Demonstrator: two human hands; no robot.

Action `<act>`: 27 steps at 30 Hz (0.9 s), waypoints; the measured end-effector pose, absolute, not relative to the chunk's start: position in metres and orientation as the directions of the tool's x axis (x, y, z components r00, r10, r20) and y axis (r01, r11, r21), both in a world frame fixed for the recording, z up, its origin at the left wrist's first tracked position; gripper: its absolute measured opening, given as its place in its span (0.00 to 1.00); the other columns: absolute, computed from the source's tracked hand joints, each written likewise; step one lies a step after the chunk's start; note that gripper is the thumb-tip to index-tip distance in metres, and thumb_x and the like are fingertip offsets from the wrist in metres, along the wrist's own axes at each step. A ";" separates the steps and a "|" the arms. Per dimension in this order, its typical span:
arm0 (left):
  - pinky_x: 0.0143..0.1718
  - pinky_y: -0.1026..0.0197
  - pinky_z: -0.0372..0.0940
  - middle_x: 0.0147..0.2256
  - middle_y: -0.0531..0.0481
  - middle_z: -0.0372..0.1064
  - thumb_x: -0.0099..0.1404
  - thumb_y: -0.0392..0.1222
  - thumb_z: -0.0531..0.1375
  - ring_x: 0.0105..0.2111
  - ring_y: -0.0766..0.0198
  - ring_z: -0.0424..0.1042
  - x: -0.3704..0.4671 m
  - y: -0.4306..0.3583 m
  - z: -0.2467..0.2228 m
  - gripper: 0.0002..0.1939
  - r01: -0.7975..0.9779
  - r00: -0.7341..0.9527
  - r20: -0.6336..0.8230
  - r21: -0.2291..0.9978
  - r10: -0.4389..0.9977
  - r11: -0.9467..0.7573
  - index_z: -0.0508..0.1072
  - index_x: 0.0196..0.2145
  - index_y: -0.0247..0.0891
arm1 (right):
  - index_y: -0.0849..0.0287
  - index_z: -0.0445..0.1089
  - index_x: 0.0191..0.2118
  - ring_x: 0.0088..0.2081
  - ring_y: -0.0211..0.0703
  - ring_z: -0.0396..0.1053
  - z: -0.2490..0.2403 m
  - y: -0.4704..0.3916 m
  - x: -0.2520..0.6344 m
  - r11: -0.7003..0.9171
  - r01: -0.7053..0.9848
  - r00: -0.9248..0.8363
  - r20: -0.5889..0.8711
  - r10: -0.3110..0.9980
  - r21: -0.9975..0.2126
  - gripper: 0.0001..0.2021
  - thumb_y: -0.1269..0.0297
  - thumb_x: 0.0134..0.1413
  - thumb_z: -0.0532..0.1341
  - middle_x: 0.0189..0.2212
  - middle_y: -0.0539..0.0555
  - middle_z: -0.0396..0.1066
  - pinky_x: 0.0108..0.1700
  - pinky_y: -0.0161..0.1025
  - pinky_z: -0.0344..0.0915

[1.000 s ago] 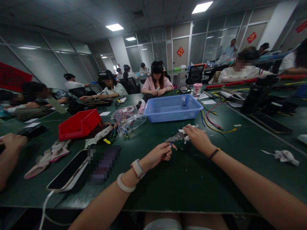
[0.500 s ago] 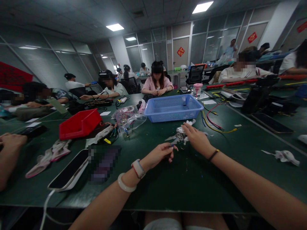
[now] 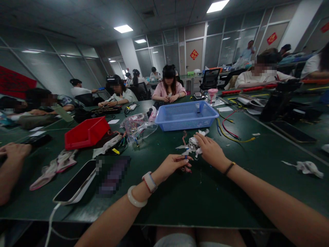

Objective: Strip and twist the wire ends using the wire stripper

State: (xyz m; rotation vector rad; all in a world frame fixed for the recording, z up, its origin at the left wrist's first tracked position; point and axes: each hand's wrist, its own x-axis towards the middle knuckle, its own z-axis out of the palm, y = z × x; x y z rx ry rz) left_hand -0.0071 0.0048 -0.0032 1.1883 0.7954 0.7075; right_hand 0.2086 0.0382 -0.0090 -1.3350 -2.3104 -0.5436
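My right hand is closed around a metal wire stripper with a round, perforated middle and jaws pointing left. Crumpled white material clings around this tool, and my palm hides its handles. Just below the jaws, my left hand pinches a short blue wire between thumb and fingers. Whether the wire touches the jaws I cannot tell. A thin reddish-brown strand shows above the jaws.
A blue basket stands beyond my hands, with coloured wires to its right. Leftward are a clear plastic bag, red bin, phone and gloves. Crumpled tissue lies right. Another person's hand is far left.
My left hand has shifted slightly right with the blue wire. A reddish-brown strand now shows above the stripper's jaws. My right hand stays nearly in place.
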 end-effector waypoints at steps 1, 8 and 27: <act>0.34 0.62 0.65 0.32 0.45 0.75 0.56 0.44 0.67 0.29 0.65 0.75 -0.007 0.005 -0.003 0.19 -0.067 0.539 -0.154 0.972 0.828 0.224 0.76 0.43 0.30 | 0.70 0.56 0.59 0.53 0.51 0.64 -0.010 0.038 0.207 0.474 0.874 -0.454 0.538 0.710 0.112 0.31 0.81 0.45 0.52 0.59 0.67 0.60 0.55 0.47 0.61; 0.37 0.62 0.66 0.34 0.44 0.76 0.56 0.44 0.68 0.32 0.64 0.75 -0.007 0.006 -0.004 0.19 -0.047 0.525 -0.157 0.976 0.836 0.212 0.76 0.43 0.31 | 0.68 0.48 0.63 0.59 0.52 0.59 -0.016 0.035 0.201 0.491 0.866 -0.368 0.543 0.755 -0.096 0.38 0.83 0.41 0.50 0.60 0.67 0.57 0.58 0.48 0.61; 0.34 0.61 0.67 0.28 0.49 0.74 0.56 0.44 0.67 0.27 0.65 0.74 -0.005 0.006 -0.006 0.17 0.039 0.506 -0.121 0.992 0.854 0.117 0.77 0.41 0.31 | 0.70 0.59 0.56 0.47 0.52 0.64 -0.017 0.031 0.195 0.417 0.894 -0.441 0.488 0.753 0.164 0.23 0.78 0.53 0.50 0.52 0.67 0.65 0.47 0.44 0.60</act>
